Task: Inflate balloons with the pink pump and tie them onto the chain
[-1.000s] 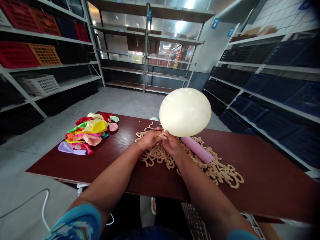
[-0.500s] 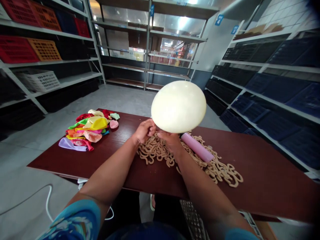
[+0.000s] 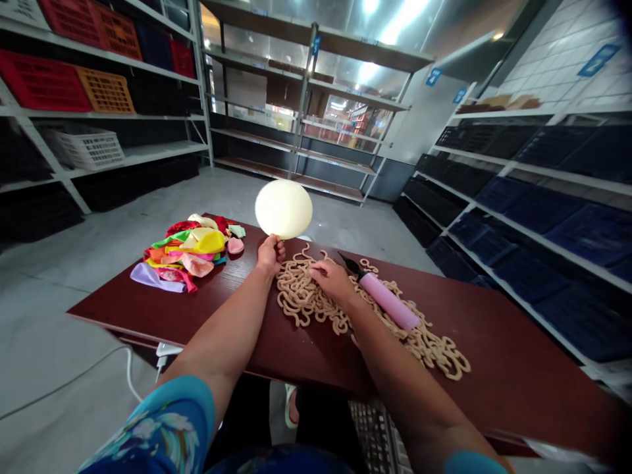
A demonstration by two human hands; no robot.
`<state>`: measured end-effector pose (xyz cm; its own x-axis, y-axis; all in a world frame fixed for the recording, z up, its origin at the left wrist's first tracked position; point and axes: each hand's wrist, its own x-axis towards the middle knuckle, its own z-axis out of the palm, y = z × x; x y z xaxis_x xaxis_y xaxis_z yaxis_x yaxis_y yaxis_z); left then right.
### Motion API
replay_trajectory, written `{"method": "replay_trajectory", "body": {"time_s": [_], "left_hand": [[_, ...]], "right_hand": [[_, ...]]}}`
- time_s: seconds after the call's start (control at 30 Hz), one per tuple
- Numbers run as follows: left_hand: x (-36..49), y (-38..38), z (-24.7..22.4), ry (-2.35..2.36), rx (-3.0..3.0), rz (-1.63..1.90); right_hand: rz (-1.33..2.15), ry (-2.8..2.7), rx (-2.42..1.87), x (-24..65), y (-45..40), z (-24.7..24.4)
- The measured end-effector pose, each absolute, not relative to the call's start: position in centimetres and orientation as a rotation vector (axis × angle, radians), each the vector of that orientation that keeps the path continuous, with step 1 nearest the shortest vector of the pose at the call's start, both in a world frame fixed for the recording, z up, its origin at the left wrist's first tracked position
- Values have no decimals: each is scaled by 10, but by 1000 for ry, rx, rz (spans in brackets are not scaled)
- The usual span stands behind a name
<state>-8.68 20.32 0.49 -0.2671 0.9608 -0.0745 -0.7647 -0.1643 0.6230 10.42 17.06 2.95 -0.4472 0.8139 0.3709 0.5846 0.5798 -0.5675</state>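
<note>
A pale cream balloon point(image 3: 284, 209), partly inflated, stands above the far edge of the table. My left hand point(image 3: 270, 255) is closed around its neck at the lower end. My right hand point(image 3: 333, 280) hovers over or rests on a heap of tan, curly, rope-like pieces point(image 3: 301, 299); which of the two I cannot tell. Its thumb and fingers are drawn together, and whatever may be between them is hidden. Beside that hand a pink hand pump point(image 3: 390, 301) with a black nozzle lies on the heap.
Colourful flat balloons point(image 3: 192, 250) are piled on the left of the dark red table point(image 3: 227, 316). A white cable point(image 3: 129, 372) hangs at the front left. Shelves with crates point(image 3: 106, 92) line the left, and dark bins point(image 3: 523, 230) fill the right.
The balloon looks much smaller and has moved left with my left hand. My right hand has come away from it, and the pump's black nozzle now shows.
</note>
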Motion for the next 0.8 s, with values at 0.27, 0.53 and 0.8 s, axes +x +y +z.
{"method": "replay_trajectory", "body": {"time_s": [0.27, 0.53, 0.8], "left_hand": [[-85, 200, 6, 605, 487, 1656], [-73, 192, 22, 570, 651, 1598], [-53, 179, 31, 625, 845, 1467]], "right_hand": [[428, -2125, -1315, 84, 183, 38], [1174, -1261, -832, 86, 176, 40], [685, -1536, -947, 96, 180, 28]]}}
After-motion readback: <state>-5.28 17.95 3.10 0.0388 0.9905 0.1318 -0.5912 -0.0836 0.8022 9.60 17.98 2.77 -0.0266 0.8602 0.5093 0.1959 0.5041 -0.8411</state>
